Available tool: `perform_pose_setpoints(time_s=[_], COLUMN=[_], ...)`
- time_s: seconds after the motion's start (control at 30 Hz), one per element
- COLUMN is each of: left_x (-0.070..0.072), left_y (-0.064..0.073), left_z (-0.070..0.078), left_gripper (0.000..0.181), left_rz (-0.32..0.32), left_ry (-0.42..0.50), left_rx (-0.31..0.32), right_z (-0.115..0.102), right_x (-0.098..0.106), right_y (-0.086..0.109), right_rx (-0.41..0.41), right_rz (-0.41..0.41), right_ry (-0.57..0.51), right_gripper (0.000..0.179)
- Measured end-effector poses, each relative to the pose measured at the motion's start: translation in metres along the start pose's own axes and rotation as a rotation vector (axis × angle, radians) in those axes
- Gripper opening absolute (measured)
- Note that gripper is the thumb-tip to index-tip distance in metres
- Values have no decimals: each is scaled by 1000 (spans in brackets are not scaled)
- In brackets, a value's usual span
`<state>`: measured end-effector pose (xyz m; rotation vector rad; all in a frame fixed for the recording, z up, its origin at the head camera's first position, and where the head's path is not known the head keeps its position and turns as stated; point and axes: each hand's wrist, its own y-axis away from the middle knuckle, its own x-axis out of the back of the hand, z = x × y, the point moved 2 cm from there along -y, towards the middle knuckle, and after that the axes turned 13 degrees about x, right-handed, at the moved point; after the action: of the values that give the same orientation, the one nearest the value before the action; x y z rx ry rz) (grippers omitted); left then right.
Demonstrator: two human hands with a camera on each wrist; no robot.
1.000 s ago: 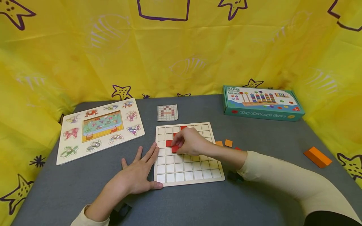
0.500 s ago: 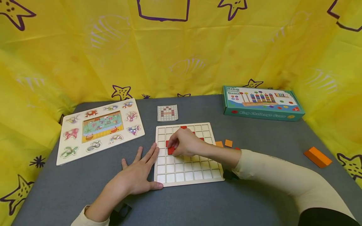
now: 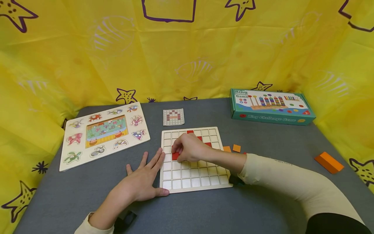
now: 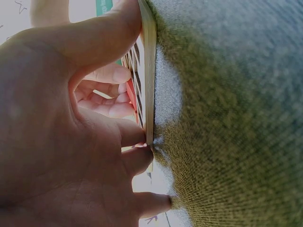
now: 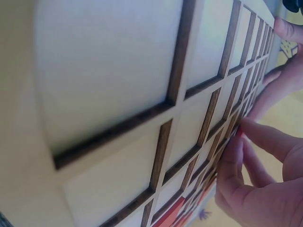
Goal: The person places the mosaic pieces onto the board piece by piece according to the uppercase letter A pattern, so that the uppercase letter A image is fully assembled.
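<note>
A wooden grid board [image 3: 196, 188] lies on the grey table, with several red square tiles [image 3: 208, 144] set in its upper cells. My right hand [image 3: 191, 148] is over the left-middle of the board, thumb and fingers pinching a red tile [image 3: 175, 156] low at a cell. In the right wrist view the fingertips meet at a sliver of red tile [image 5: 239, 131] close against the grid. My left hand [image 3: 143, 180] lies spread beside the board, its thumb at the lower left corner and its fingertips along the left edge [image 4: 149, 80].
Behind the board lies a small pattern card [image 3: 173, 117]. At left is a sea-animal puzzle board [image 3: 102, 156], at back right a green Ring Challenge Game box [image 3: 271, 118]. Loose orange tiles [image 3: 236, 148] lie right of the board, and an orange block [image 3: 329, 162] farther right.
My right hand has shifted slightly left across the board with the red tile, mostly in the first half second. My left hand stays in place at the board's edge.
</note>
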<state>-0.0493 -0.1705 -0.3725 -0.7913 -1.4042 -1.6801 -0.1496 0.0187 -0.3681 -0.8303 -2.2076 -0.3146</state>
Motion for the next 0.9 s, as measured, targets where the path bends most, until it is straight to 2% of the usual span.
perform_pose_setpoints(time_s=[0.4, 0.77, 0.9], left_x=[0, 0, 0], left_y=[0, 0, 0], left_z=[0, 0, 0], left_gripper=[125, 125, 125], left_rz=[12, 2, 2], left_ry=[3, -2, -3], left_rx=[-5, 0, -2], right_z=[-2, -1, 1], right_x=[1, 8, 13], right_y=[2, 5, 10], right_rx=[-11, 38, 30], right_rz=[-14, -10, -13], right_ry=[-13, -34, -49], right_gripper=[26, 26, 24])
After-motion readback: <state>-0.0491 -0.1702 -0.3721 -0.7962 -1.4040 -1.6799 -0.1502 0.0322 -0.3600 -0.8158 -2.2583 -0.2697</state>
